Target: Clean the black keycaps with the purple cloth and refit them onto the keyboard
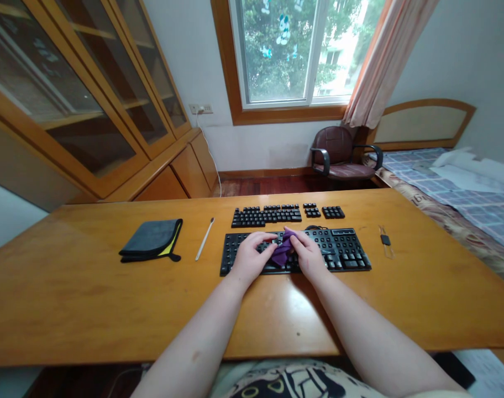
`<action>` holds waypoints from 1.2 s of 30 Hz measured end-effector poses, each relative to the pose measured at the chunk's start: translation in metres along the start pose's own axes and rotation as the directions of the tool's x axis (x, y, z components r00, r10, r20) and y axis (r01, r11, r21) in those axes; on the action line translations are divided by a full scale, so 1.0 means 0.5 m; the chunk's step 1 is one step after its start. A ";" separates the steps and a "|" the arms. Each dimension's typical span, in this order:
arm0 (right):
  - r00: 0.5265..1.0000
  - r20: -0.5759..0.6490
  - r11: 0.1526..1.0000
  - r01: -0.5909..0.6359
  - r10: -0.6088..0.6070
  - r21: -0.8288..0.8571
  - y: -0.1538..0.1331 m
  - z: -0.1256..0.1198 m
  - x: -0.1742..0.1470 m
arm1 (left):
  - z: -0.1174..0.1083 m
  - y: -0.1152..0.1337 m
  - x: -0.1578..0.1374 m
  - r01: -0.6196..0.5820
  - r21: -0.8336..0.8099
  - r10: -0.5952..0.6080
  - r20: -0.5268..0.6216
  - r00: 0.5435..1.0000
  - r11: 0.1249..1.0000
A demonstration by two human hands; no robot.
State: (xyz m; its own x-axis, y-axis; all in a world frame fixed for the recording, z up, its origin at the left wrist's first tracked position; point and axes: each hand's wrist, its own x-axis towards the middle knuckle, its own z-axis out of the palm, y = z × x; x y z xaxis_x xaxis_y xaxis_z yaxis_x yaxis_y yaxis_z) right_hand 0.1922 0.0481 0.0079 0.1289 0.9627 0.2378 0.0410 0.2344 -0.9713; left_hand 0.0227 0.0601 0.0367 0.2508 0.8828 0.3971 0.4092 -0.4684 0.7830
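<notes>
A black keyboard [351, 251] lies on the desk, with many of its keycaps off and several still on at the right. Above its middle, my right hand [310, 258] pinches a crumpled purple cloth [282, 253]. My left hand [252, 257] is closed at the cloth's left side, thumb and fingers pinched together. Whatever small thing sits between those left fingers is mostly hidden. Behind the keyboard, loose black keycaps [266, 215] are laid out in rows and blocks like a keyboard's layout.
To the left are a folded grey cloth [150, 239] with yellow lining and a white toothbrush [204, 240]. A wire keycap puller [385, 240] lies on the right of the wooden desk [111, 309]. Beyond stand an office chair [337, 152] and a bed [463, 177].
</notes>
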 end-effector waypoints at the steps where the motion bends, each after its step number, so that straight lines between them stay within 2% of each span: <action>1: 1.000 -0.001 1.000 0.026 -0.026 -0.016 0.000 0.002 -0.001 | 0.000 -0.006 -0.010 -0.005 -0.038 0.005 -0.004 1.000 0.999; 3: 1.000 -0.010 0.999 0.029 -0.029 -0.023 0.001 0.005 -0.002 | 0.005 -0.019 -0.023 0.005 -0.110 -0.005 0.004 1.000 0.994; 7: 0.991 0.021 0.986 -0.136 0.135 0.094 0.003 0.014 -0.004 | 0.029 -0.041 -0.031 0.145 -0.294 -0.146 0.021 0.989 0.945; 9: 0.983 0.056 0.972 -0.182 0.175 0.147 0.005 0.016 -0.006 | 0.039 -0.044 -0.032 0.201 -0.346 -0.206 0.023 0.978 0.917; 12: 0.965 0.156 0.946 -0.240 0.209 0.219 0.005 0.015 -0.012 | 0.041 -0.042 -0.030 0.164 -0.322 -0.187 -0.041 0.982 0.933; 16: 0.918 0.328 0.895 -0.325 0.221 0.306 -0.002 0.014 -0.019 | 0.028 -0.034 -0.029 0.103 -0.274 -0.146 -0.142 0.979 0.956; 19: 0.925 0.327 0.929 -0.279 0.192 0.245 -0.009 0.016 -0.021 | 0.022 -0.030 -0.030 0.093 -0.273 -0.137 -0.144 0.980 0.957; 22: 0.960 0.216 0.952 -0.223 0.177 0.210 -0.009 0.020 -0.021 | 0.024 -0.028 -0.031 0.061 -0.287 -0.093 -0.099 0.991 0.956; 27: 0.982 0.092 0.958 -0.182 0.165 0.221 -0.007 0.018 -0.017 | 0.032 -0.030 -0.034 0.081 -0.333 -0.120 -0.100 0.988 0.939; 29: 0.982 0.110 0.970 -0.170 0.152 0.176 -0.010 0.014 -0.017 | 0.034 -0.033 -0.035 0.087 -0.325 -0.126 -0.099 0.987 0.942; 33: 0.959 0.258 0.983 -0.147 0.115 0.108 -0.016 0.007 -0.017 | 0.036 -0.036 -0.037 0.133 -0.341 -0.179 -0.108 0.978 0.931; 36: 0.957 0.266 0.987 -0.143 0.118 0.077 -0.015 0.006 -0.018 | 0.036 -0.035 -0.037 0.205 -0.368 -0.247 -0.071 0.966 0.907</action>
State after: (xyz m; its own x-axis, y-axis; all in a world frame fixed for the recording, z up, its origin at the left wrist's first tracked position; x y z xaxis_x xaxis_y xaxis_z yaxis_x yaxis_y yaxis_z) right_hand 0.1876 0.0379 0.0132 -0.1356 0.9846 0.1106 -0.0544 0.1040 -0.9931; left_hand 0.0269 0.0512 0.0071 0.0794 0.9713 0.2241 0.0996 -0.2314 0.9677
